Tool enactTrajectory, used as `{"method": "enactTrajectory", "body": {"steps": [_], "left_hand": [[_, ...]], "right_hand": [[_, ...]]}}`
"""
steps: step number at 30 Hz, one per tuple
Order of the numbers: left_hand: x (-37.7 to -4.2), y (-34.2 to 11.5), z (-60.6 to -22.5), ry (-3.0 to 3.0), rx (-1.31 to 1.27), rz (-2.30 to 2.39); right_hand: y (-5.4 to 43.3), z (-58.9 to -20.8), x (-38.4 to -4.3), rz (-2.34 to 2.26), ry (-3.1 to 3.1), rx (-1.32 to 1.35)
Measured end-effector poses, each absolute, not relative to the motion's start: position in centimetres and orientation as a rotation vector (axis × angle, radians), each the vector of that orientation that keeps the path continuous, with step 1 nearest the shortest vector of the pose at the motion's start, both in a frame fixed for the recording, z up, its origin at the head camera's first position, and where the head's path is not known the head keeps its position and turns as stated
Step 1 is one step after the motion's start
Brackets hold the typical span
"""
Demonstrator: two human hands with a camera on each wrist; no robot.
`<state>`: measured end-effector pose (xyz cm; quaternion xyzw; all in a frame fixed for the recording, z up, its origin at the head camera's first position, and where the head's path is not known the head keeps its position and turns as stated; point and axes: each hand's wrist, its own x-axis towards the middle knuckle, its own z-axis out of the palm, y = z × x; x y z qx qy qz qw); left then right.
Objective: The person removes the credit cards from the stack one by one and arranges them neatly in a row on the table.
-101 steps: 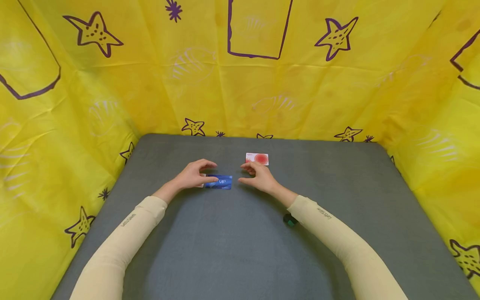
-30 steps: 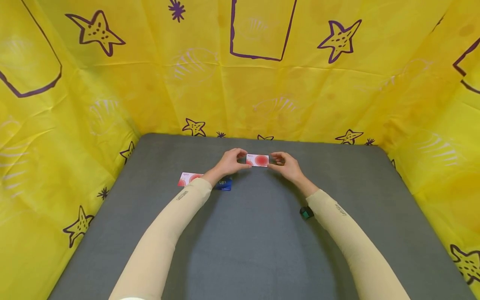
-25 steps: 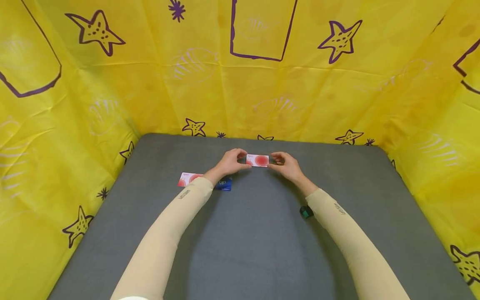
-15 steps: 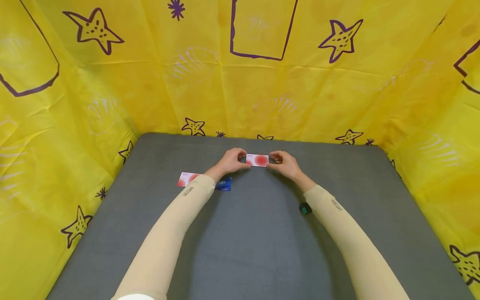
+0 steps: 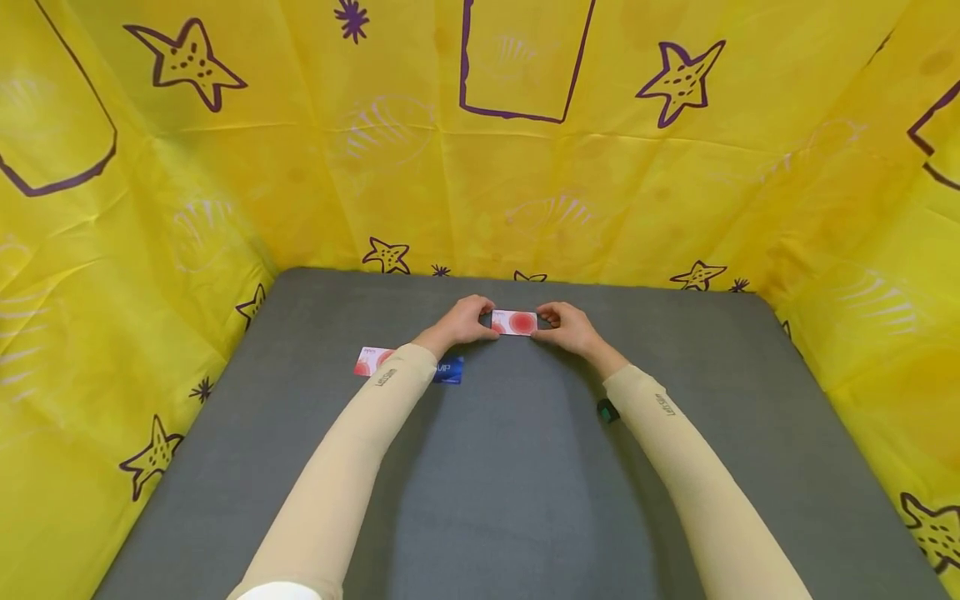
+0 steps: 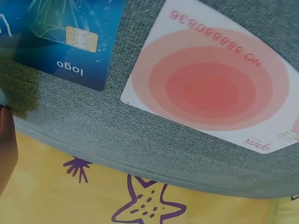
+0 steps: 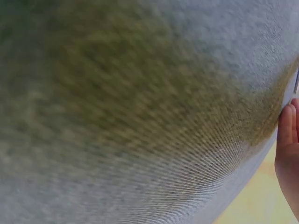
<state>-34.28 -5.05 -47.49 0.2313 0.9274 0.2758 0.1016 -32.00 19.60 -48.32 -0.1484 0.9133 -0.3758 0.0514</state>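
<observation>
A white card with red circles (image 5: 514, 323) is at the far middle of the table, between my two hands. At its left end, my left hand (image 5: 461, 323) pinches it with the thumb at the near corner and curled fingers at the far one. My right hand (image 5: 573, 329) grips the right end in the same way. A similar white-and-red card (image 5: 371, 361) and a blue VIP card (image 5: 450, 371) lie further left, partly hidden by my left forearm. Both lie flat in the left wrist view, the blue one showing a gold chip (image 6: 81, 38).
The grey table (image 5: 495, 500) is bounded by yellow cloth walls (image 5: 480, 192) with purple starfish drawings. A dark wrist device with a green patch (image 5: 607, 410) shows under my right sleeve.
From above the blue card, my left hand has moved right and away to the far white-and-red card; my right hand has shifted right to its other end. Over the last second, both hands hardly move.
</observation>
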Motion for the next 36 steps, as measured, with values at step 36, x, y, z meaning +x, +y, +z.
{"method": "enactTrajectory", "body": {"steps": [36], "left_hand": [[-34.91, -5.04, -46.74, 2.674, 0.672, 0.675]], "right_hand": [[20.17, -48.50, -32.89, -1.075, 2.761, -0.602]]}}
